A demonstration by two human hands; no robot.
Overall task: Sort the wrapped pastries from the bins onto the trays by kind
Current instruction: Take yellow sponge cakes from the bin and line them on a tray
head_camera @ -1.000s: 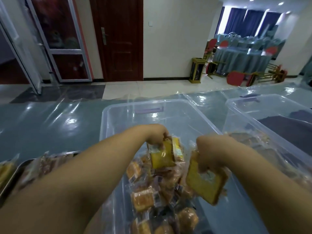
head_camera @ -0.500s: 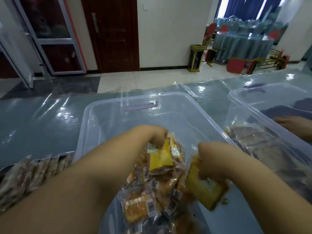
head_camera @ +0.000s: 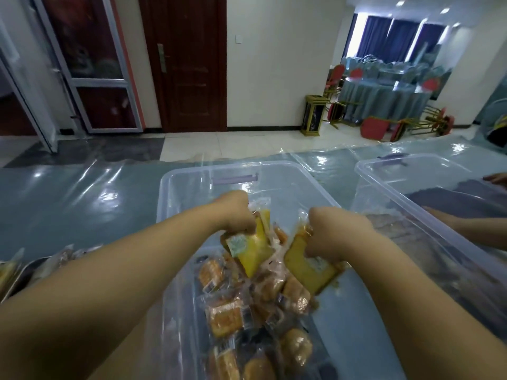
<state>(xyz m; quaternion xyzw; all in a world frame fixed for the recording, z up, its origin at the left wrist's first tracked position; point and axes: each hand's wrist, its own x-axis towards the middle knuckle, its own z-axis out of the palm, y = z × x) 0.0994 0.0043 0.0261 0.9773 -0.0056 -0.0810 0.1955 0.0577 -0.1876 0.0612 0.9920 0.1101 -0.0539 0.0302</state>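
Observation:
A clear plastic bin (head_camera: 189,182) stands in front of me with a heap of wrapped pastries (head_camera: 247,305) in its near half. My left hand (head_camera: 236,212) is closed on wrapped yellow cake slices (head_camera: 253,249) held above the heap. My right hand (head_camera: 333,234) grips another wrapped yellow cake slice (head_camera: 307,266) just to the right, also over the bin. A metal tray (head_camera: 16,275) with wrapped pastries (head_camera: 52,263) lies at the left edge, partly hidden by my left forearm.
A second clear bin (head_camera: 384,171) stands to the right, holding darker wrapped items; another person's hands (head_camera: 450,223) reach into it. The table is covered in shiny plastic sheeting (head_camera: 82,198). Beyond are a tiled floor, a dark wooden door and red chairs.
Both hands stay over the bin holding their yellow slices, which have tilted slightly. The other person's hand has shifted in the right bin. My view has tipped a little.

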